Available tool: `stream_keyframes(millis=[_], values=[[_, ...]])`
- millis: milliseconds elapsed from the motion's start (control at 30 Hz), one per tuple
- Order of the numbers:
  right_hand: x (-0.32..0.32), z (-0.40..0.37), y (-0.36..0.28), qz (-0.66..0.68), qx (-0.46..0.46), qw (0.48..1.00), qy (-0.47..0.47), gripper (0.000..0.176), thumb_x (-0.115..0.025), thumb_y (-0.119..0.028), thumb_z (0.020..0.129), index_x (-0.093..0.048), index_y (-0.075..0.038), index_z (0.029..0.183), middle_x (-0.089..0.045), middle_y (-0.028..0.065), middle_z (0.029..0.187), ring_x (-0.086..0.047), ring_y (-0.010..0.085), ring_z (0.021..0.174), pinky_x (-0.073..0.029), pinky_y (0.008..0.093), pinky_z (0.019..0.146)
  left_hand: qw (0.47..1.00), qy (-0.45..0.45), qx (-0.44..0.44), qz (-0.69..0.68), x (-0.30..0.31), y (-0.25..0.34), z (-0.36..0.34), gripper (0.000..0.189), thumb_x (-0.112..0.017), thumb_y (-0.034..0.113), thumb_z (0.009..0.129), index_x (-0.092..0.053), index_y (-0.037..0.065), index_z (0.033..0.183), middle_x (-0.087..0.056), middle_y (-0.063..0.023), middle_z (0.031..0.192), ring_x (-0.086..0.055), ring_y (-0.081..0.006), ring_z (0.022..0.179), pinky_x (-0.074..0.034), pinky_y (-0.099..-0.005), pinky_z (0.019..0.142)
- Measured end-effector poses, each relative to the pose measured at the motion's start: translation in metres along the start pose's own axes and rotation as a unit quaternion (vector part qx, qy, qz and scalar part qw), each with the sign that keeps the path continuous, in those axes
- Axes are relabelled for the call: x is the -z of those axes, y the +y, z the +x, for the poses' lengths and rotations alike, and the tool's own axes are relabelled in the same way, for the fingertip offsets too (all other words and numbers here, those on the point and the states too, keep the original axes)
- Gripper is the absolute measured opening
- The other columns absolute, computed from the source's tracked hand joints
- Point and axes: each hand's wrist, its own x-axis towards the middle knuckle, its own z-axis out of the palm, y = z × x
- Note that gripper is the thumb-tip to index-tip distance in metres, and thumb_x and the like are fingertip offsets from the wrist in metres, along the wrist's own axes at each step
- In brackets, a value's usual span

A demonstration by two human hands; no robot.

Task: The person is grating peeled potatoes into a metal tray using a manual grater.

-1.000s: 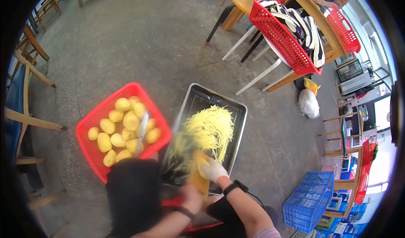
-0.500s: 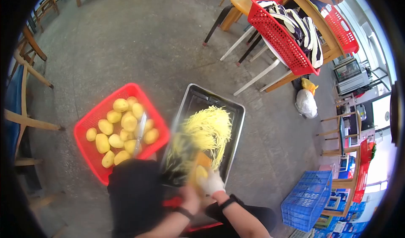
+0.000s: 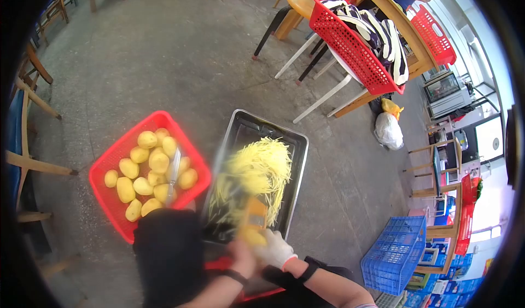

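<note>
My left hand (image 3: 242, 255), bare and blurred, is closed around the lower part of an orange grater (image 3: 255, 212) slanting over the metal tray. In a white glove, my right hand (image 3: 276, 249) presses a peeled potato (image 3: 255, 238) against the grater's face. Below the grater's far end, a heap of yellow potato shreds (image 3: 261, 163) lies in the deep metal tray (image 3: 299, 155). To the left, a red basket (image 3: 109, 209) holds several peeled potatoes (image 3: 143, 185), with a knife (image 3: 173, 174) resting on top of them.
Striped, part-peeled eggplants (image 3: 377, 32) fill a red basket (image 3: 350, 48) on a stool at the upper right. Near it are a white bag (image 3: 389, 131) and a table with a person's arms behind. A blue crate (image 3: 395, 253) stands right; chairs (image 3: 41, 166) line the left.
My gloved hand has slid the potato down the grater, toward my body. The whole scene has shifted slightly left in view.
</note>
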Motion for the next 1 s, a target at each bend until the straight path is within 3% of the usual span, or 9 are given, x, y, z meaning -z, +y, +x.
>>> stream_keyframes(millis=[300, 500, 600, 633, 700, 767, 867, 933, 1000], values=[[-0.007, 0.137, 0.012, 0.001, -0.129, 0.986, 0.108, 0.053, -0.058, -0.038, 0.075, -0.054, -0.013, 0.121, -0.053, 0.0237, 0.119, -0.054, 0.0421, 0.108, -0.045, 0.0483, 0.09, 0.999, 0.016, 0.004, -0.043, 0.0, 0.005, -0.003, 0.023, -0.058, 0.019, 0.082, -0.058, -0.002, 0.09, -0.062, -0.0126, 0.09, -0.062, -0.0245, 0.076, -0.05, -0.0391, 0.068], [-0.001, 0.119, 0.038, 0.142, -0.057, 0.985, 0.082, 0.051, -0.056, -0.033, 0.076, -0.053, -0.009, 0.122, -0.057, 0.0216, 0.116, -0.058, 0.0369, 0.103, -0.048, 0.0438, 0.088, 1.0, -0.008, -0.013, 0.023, -0.001, 0.019, -0.012, 0.025, -0.058, 0.021, 0.082, -0.058, -0.003, 0.086, -0.062, -0.0122, 0.086, -0.062, -0.0244, 0.075, -0.05, -0.0394, 0.066], [0.008, 0.082, 0.035, 0.584, -0.18, 0.786, -0.089, 0.049, -0.053, -0.025, 0.08, -0.051, -0.002, 0.123, -0.059, 0.0158, 0.11, -0.059, 0.0274, 0.099, -0.048, 0.037, 0.086, 0.982, -0.02, -0.135, 0.129, 0.006, -0.02, 0.023, 0.031, -0.058, 0.023, 0.082, -0.058, -0.007, 0.09, -0.063, -0.0137, 0.087, -0.062, -0.0257, 0.075, -0.05, -0.0393, 0.066], [0.0, 0.08, 0.041, 0.583, -0.179, 0.788, -0.086, 0.049, -0.053, -0.025, 0.08, -0.051, -0.002, 0.123, -0.059, 0.0158, 0.11, -0.059, 0.0274, 0.099, -0.048, 0.037, 0.086, 0.983, -0.022, -0.134, 0.127, 0.001, 0.0, -0.002, 0.031, -0.058, 0.023, 0.082, -0.058, -0.007, 0.09, -0.063, -0.0137, 0.087, -0.062, -0.0257, 0.075, -0.05, -0.0393, 0.066], [-0.023, 0.079, 0.052, 0.516, -0.05, 0.855, 0.001, 0.051, -0.052, -0.023, 0.081, -0.049, 0.0, 0.126, -0.059, 0.0164, 0.111, -0.058, 0.029, 0.101, -0.045, 0.0349, 0.088, 1.0, -0.015, -0.002, -0.019, -0.01, 0.064, -0.072, 0.036, -0.057, 0.025, 0.083, -0.058, -0.01, 0.093, -0.063, -0.0163, 0.089, -0.062, -0.0265, 0.078, -0.05, -0.0384, 0.068], [-0.04, 0.088, 0.061, 0.509, -0.017, 0.86, 0.036, 0.05, -0.049, -0.023, 0.083, -0.048, -0.004, 0.129, -0.059, 0.0202, 0.114, -0.057, 0.0307, 0.106, -0.042, 0.0333, 0.092, 0.999, -0.021, -0.029, 0.018, -0.003, 0.047, -0.059, 0.038, -0.057, 0.025, 0.083, -0.059, -0.011, 0.094, -0.063, -0.0172, 0.09, -0.063, -0.0268, 0.079, -0.05, -0.0381, 0.069], [-0.054, 0.102, 0.071, 0.277, 0.117, 0.937, 0.178, 0.051, -0.051, -0.03, 0.082, -0.048, -0.014, 0.131, -0.054, 0.0287, 0.117, -0.054, 0.0375, 0.111, -0.042, 0.0386, 0.094, 0.994, -0.033, -0.061, 0.082, 0.004, 0.03, -0.04, 0.039, -0.056, 0.026, 0.083, -0.059, -0.011, 0.095, -0.063, -0.018, 0.093, -0.063, -0.027, 0.081, -0.05, -0.0377, 0.07], [-0.031, 0.066, 0.027, 0.155, 0.074, 0.969, 0.18, 0.055, -0.054, -0.033, 0.079, -0.048, -0.013, 0.131, -0.054, 0.0282, 0.119, -0.054, 0.0367, 0.11, -0.043, 0.0393, 0.093, 0.991, -0.043, -0.067, 0.106, 0.002, 0.037, -0.049, 0.038, -0.056, 0.026, 0.083, -0.059, -0.011, 0.095, -0.063, -0.0179, 0.094, -0.063, -0.0268, 0.081, -0.05, -0.0376, 0.071], [-0.023, 0.056, 0.009, 0.034, 0.011, 0.984, 0.177, 0.066, -0.062, -0.041, 0.072, -0.049, -0.013, 0.13, -0.053, 0.0289, 0.118, -0.057, 0.0367, 0.107, -0.047, 0.0402, 0.09, 0.998, -0.046, 0.03, -0.045, 0.0, 0.058, -0.072, 0.036, -0.055, 0.024, 0.084, -0.058, -0.01, 0.096, -0.062, -0.0173, 0.099, -0.062, -0.0269, 0.084, -0.049, -0.0379, 0.072]])
